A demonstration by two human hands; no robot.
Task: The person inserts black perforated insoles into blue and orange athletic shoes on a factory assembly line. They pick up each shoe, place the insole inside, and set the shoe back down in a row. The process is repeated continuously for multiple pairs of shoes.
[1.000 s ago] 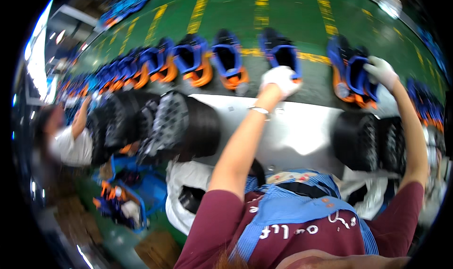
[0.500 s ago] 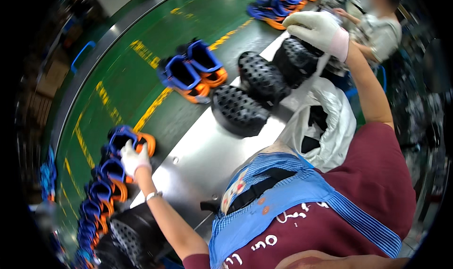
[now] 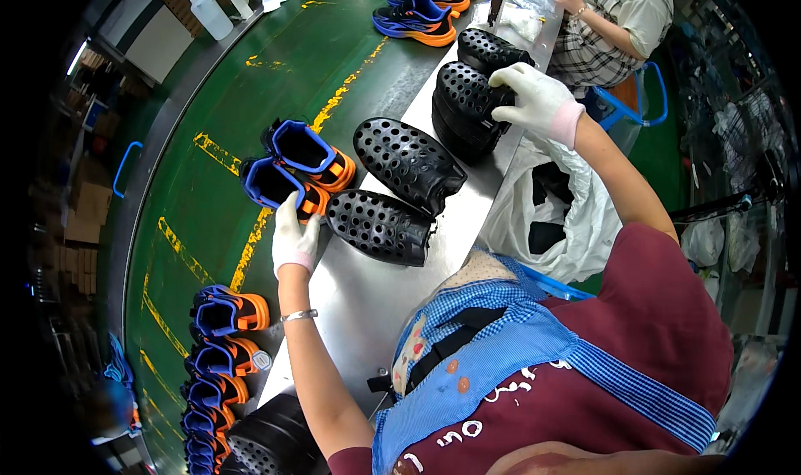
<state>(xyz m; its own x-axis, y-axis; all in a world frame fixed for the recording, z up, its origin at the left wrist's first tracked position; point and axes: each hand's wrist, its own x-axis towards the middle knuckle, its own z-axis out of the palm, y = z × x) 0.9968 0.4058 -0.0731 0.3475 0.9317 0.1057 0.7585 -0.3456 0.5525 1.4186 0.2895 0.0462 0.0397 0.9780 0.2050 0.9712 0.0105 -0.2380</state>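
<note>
My left hand (image 3: 296, 240), in a white glove, reaches to the heel of the nearer shoe (image 3: 275, 185) of a pair, black with blue collar and orange sole. Its thumb and fingers are apart at the heel edge. My gloved right hand (image 3: 541, 101) is open beside a stack of black perforated plastic shoe forms (image 3: 469, 100), fingertips at the stack's side. Two more such forms, a near one (image 3: 382, 226) and a farther one (image 3: 409, 162), lie side by side between my hands, holes upward, toes toward the pair.
A metal table (image 3: 346, 296) runs along a green conveyor belt (image 3: 275, 83) with yellow marks. Rows of shoes stand at lower left (image 3: 219, 354) and far end (image 3: 417, 16). A white sack (image 3: 584, 233) holding dark pieces hangs near my right arm. Another person (image 3: 622, 25) sits beyond.
My left hand has gone from the lower-left shoe row to the separate pair. My right hand has drawn down from above the stacked forms to their side. The view has shifted.
</note>
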